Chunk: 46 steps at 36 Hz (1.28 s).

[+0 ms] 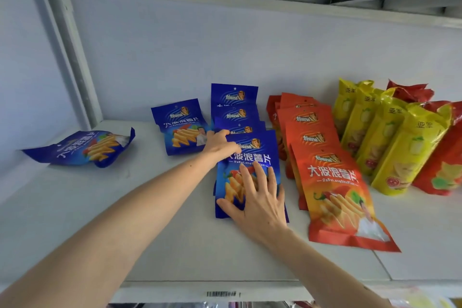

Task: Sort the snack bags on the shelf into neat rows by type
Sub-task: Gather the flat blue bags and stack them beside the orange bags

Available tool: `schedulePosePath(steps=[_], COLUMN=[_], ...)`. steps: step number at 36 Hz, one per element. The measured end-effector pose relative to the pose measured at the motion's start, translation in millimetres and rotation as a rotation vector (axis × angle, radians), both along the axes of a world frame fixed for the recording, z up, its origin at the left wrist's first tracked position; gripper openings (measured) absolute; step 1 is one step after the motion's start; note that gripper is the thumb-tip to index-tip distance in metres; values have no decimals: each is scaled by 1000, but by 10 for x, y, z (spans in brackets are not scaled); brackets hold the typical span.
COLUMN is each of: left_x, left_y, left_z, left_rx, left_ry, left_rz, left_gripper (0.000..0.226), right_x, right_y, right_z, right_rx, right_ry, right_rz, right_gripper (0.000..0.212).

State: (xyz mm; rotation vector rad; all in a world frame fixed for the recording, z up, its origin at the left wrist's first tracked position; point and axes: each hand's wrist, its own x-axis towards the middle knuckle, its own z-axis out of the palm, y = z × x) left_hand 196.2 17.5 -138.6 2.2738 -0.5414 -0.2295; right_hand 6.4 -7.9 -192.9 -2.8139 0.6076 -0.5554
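Blue snack bags [246, 157] in row, both hands [260, 200] on front bag

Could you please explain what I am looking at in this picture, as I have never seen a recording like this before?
It is a single view from a camera on a person's head, looking down along both bare arms at a white shelf. The left hand touches the top of the front blue bag in a row of blue bags, and the right hand lies flat on its lower half. Two loose blue bags sit further left. To the right stand a row of orange bags, then yellow bags and red bags.
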Motion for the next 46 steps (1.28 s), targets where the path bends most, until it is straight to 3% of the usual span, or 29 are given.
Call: schedulePosePath(steps=[13, 23, 28, 33, 38, 41, 46], left_x=[225, 98, 96, 264, 422, 517, 692], left_y=[-126, 371, 846, 1504, 2088, 2351, 2648], left_z=[32, 73, 125, 77, -11, -37, -141], left_rx=[23, -27, -26, -61, -114, -83, -76], left_ry=[-90, -249, -338, -273, -234, -107, -62], left_rz=[5, -27, 140, 399, 754, 950, 1003], left_gripper=[80, 72, 68, 64, 31, 71, 85], right_x=[353, 303, 331, 397, 625, 865, 1419], right_y=[-239, -210, -198, -73, 258, 493, 731], right_z=[6, 65, 155, 315, 535, 612, 624], right_rx=[40, 43, 45, -18, -117, -97, -69], right_ry=[13, 41, 76, 62, -90, -135, -1], right_rz=[34, -8, -19, -42, 56, 169, 226], right_gripper=[96, 98, 98, 97, 82, 72, 64])
